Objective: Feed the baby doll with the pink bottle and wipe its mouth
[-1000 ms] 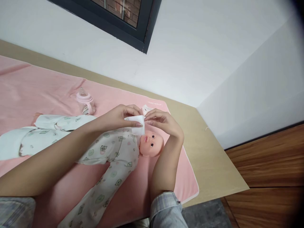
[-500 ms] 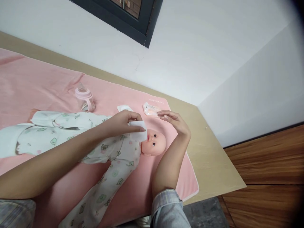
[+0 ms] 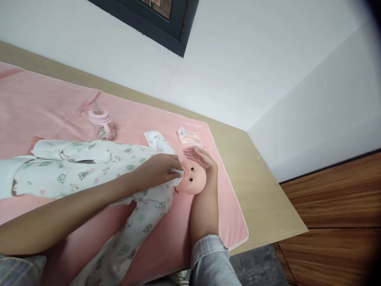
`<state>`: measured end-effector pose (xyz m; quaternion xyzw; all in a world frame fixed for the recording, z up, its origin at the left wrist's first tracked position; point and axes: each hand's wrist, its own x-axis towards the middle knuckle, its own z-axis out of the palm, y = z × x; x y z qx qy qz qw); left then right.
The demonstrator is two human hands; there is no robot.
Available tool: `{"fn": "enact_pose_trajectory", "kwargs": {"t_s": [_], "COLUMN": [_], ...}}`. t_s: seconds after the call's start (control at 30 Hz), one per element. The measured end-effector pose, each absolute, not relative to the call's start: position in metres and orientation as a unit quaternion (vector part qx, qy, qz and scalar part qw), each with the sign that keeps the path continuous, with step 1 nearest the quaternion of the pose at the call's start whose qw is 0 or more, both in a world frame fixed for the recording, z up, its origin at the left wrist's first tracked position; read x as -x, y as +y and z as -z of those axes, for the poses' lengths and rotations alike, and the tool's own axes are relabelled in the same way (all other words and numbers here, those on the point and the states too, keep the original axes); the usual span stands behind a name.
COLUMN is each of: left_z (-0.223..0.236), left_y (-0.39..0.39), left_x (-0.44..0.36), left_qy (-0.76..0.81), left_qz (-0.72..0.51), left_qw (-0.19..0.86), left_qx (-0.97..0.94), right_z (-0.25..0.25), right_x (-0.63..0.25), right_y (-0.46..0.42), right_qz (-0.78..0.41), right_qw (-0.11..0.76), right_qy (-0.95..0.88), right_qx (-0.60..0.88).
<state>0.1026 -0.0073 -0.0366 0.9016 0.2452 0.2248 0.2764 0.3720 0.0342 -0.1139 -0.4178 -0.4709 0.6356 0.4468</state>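
A baby doll (image 3: 194, 183) in white printed pajamas lies on its back on a pink blanket (image 3: 226, 210), head to the right. My left hand (image 3: 163, 170) is closed around a small white wipe (image 3: 177, 172), pressed at the doll's mouth and chin. Much of the wipe is covered by my fingers. Beyond the far side of the doll's head is my right hand (image 3: 202, 157), fingers stretched out and holding nothing. That forearm passes beside the crown of the head.
A pink-lidded baby bottle (image 3: 101, 124) with a handle stands behind the doll's legs. A small clear and white packet (image 3: 189, 136) lies near the blanket's far corner. Wooden tabletop (image 3: 268, 214) borders the blanket, with white walls behind.
My left hand has brought the wipe down onto the doll's mouth, and the wipe is now more bunched. My right hand has moved left and down, away from the packet, toward the doll's head.
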Motion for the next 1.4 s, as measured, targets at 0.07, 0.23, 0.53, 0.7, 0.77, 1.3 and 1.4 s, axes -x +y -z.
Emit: {"fn": "enact_pose_trajectory", "kwargs": {"t_s": [0.07, 0.23, 0.53, 0.7, 0.77, 1.3, 1.4], "left_z": [0.038, 0.037, 0.04, 0.043, 0.043, 0.05, 0.051], "left_y": [-0.007, -0.008, -0.003, 0.0, 0.0, 0.004, 0.003], "left_x": [-0.103, -0.102, -0.097, -0.097, -0.097, -0.1, -0.101], "left_qy": [0.246, 0.227, 0.235, 0.239, 0.238, 0.239, 0.243], "left_qz": [-0.218, -0.208, -0.2, -0.222, -0.229, -0.264, -0.259], "left_qw": [0.269, 0.263, 0.252, 0.24, 0.235, 0.2, 0.192], "left_qx": [-0.905, -0.914, -0.917, -0.914, -0.914, -0.913, -0.915], "right_z": [0.115, 0.117, 0.127, 0.133, 0.135, 0.131, 0.128], "right_x": [-0.37, -0.367, -0.368, -0.371, -0.372, -0.371, -0.369], "right_y": [0.035, 0.037, 0.04, 0.044, 0.045, 0.046, 0.044], "right_qz": [-0.632, -0.625, -0.629, -0.632, -0.63, -0.619, -0.618], "right_qw": [0.457, 0.463, 0.484, 0.487, 0.486, 0.482, 0.481], "right_qy": [-0.463, -0.458, -0.439, -0.447, -0.451, -0.434, -0.425], "right_qx": [0.422, 0.43, 0.422, 0.405, 0.404, 0.444, 0.454]}}
